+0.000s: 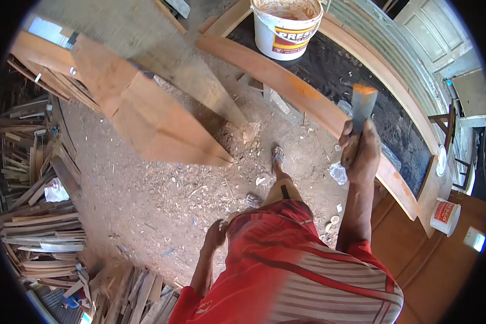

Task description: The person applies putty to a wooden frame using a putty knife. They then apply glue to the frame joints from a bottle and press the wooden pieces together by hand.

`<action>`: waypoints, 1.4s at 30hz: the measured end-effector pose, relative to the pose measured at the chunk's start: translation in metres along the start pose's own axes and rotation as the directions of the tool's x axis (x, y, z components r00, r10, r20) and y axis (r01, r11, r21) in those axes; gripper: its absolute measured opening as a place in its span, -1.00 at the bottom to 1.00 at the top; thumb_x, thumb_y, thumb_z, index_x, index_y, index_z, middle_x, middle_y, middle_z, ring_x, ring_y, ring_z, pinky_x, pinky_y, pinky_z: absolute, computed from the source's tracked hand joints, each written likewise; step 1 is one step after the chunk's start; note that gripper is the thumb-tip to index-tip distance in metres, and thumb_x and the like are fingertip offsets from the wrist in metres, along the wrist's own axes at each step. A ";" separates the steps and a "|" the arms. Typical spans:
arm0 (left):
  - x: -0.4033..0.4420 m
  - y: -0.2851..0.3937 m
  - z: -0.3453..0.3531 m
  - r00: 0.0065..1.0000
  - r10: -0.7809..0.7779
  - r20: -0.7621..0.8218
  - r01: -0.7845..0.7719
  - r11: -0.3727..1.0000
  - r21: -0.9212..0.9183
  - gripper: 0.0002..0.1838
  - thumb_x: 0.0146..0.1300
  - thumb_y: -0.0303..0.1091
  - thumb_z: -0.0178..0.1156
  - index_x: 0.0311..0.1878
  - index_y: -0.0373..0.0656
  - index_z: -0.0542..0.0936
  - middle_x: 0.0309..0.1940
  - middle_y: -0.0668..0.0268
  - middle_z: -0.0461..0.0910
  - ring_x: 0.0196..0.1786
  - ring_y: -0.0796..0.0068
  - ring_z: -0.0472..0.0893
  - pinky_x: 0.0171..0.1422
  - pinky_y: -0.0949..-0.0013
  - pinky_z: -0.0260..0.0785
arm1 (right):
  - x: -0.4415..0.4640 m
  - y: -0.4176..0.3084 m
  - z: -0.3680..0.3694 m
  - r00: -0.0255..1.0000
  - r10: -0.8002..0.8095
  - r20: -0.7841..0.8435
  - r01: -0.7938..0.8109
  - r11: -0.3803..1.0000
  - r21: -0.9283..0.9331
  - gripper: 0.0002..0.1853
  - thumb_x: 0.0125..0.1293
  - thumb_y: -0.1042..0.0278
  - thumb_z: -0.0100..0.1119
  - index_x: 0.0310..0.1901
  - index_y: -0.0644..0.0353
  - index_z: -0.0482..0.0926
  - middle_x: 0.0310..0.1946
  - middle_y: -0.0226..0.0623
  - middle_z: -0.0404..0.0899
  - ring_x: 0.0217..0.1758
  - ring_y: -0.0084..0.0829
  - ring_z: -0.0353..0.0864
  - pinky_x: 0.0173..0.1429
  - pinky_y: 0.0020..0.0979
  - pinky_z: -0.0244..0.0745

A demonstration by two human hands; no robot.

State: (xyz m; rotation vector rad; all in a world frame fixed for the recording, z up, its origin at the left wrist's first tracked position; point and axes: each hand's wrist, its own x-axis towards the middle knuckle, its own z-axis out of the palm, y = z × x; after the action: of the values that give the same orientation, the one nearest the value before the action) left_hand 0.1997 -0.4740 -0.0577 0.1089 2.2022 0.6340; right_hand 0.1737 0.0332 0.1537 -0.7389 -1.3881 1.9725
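We judge the step in hand to be handling orange paste on a scraper. Our right hand (364, 154) grips the scraper (364, 110); its fingers close firmly around the handle, and the blade points away from us with paste (365, 89) along its tip. The scraper is raised over the dark panel (397, 113), beside the near curved rail (278, 70). Our left hand (216, 235) hangs beside our thigh, fingers loosely curled; we see nothing in them, but cannot tell whether the hidden palm is empty.

In our judgement, the next move calls for a steady wrist and a level blade, so that the paste does not drop off before it meets the wood. An orange patch (306, 89) marks the near rail.

The panel lies between the near rail and the far curved rail (383, 56). A white bucket (287, 32), stained orange inside, stands on the panel. A clear plastic bag (338, 173) lies just beside the near rail, and a small bucket (445, 217) sits near the rail's lower end.

Shavings litter the earth floor (162, 216). Large boards (146, 116) slant across our left side, stacked timber (40, 227) lines the left edge, and a pale door (432, 35) stands at the upper right.
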 end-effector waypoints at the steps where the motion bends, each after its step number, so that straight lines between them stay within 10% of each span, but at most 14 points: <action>1: 0.016 0.021 -0.005 0.997 0.079 -0.005 -0.078 0.995 0.062 -0.35 0.63 0.11 0.10 0.43 -0.32 0.53 0.27 -0.23 0.66 0.34 -0.23 0.65 0.43 -0.02 0.50 | 0.000 0.006 -0.005 0.998 0.046 0.036 -0.044 0.998 -0.051 -0.53 0.73 -0.03 -0.09 -0.08 0.21 0.66 -0.40 -0.31 0.68 -0.50 -0.61 0.55 -0.57 -0.52 0.26; 6: 0.100 0.197 -0.031 0.826 0.523 -0.209 -0.493 0.851 0.183 -0.45 0.49 -0.24 0.31 0.44 -0.30 0.52 0.34 -0.17 0.59 0.41 -0.22 0.56 0.52 -0.07 0.42 | 0.003 0.075 -0.011 0.937 0.287 0.201 -0.275 0.958 -0.085 -0.39 0.69 -0.10 -0.01 -0.31 0.33 0.67 -0.76 -0.35 0.47 -0.81 -0.61 0.27 -0.59 -0.48 0.25; 13: 0.213 0.409 -0.075 0.483 0.768 -0.421 -0.635 0.638 0.435 -0.34 0.45 -0.42 0.29 0.55 -0.39 0.37 0.48 -0.16 0.41 0.53 -0.23 0.40 0.62 -0.13 0.25 | 0.030 0.071 -0.027 0.808 0.478 0.345 -0.477 0.874 -0.094 -0.40 0.70 -0.06 0.02 -0.45 0.27 0.55 -0.62 -0.21 0.56 -0.51 -0.42 0.59 -0.38 -0.35 0.49; 25: 0.260 0.462 -0.101 0.570 0.780 -0.258 -0.531 0.589 0.609 -0.39 0.48 -0.26 0.30 0.57 -0.04 0.50 0.61 -0.18 0.20 0.58 -0.41 0.25 0.61 -0.33 0.22 | 0.094 0.066 -0.021 0.767 0.513 0.385 -0.510 0.852 -0.117 -0.41 0.70 -0.02 0.01 -0.48 0.24 0.55 -0.58 -0.30 0.54 -0.47 -0.54 0.54 -0.37 -0.41 0.41; 31: 0.256 0.455 -0.103 0.565 0.790 -0.239 -0.579 0.586 0.567 -0.44 0.49 -0.35 0.28 0.53 -0.14 0.53 0.63 -0.17 0.20 0.61 -0.37 0.25 0.64 -0.29 0.22 | 0.095 0.069 -0.017 0.758 0.554 0.346 -0.524 0.832 -0.183 -0.47 0.71 -0.07 0.00 -0.19 0.28 0.69 -0.56 -0.34 0.57 -0.54 -0.63 0.46 -0.43 -0.47 0.30; 38: 0.233 0.433 -0.095 0.569 0.738 -0.362 -0.618 0.674 0.404 -0.51 0.47 -0.29 0.32 0.41 -0.18 0.57 0.54 -0.14 0.35 0.54 -0.29 0.39 0.56 -0.18 0.36 | 0.119 0.077 0.026 0.939 0.128 0.318 0.092 0.799 -0.594 -0.58 0.59 0.38 0.18 0.39 0.32 0.60 -0.20 -0.14 0.72 -0.12 -0.22 0.65 0.08 -0.23 0.54; 42: 0.175 0.383 -0.092 0.738 0.668 -0.097 -0.638 0.737 0.224 -0.49 0.47 -0.23 0.33 0.41 -0.20 0.57 0.34 -0.09 0.58 0.36 -0.17 0.59 0.45 -0.06 0.47 | 0.130 0.076 0.053 0.910 0.140 0.390 0.147 0.771 -0.620 -0.46 0.48 0.47 0.30 0.47 0.22 0.56 -0.10 -0.05 0.74 -0.06 -0.08 0.69 0.15 -0.15 0.57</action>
State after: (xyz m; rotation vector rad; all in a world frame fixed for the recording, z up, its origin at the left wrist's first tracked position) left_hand -0.0342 -0.1292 0.0519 1.0060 2.3698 0.8461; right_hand 0.0369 0.0777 0.0843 -0.6004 -2.3927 1.6911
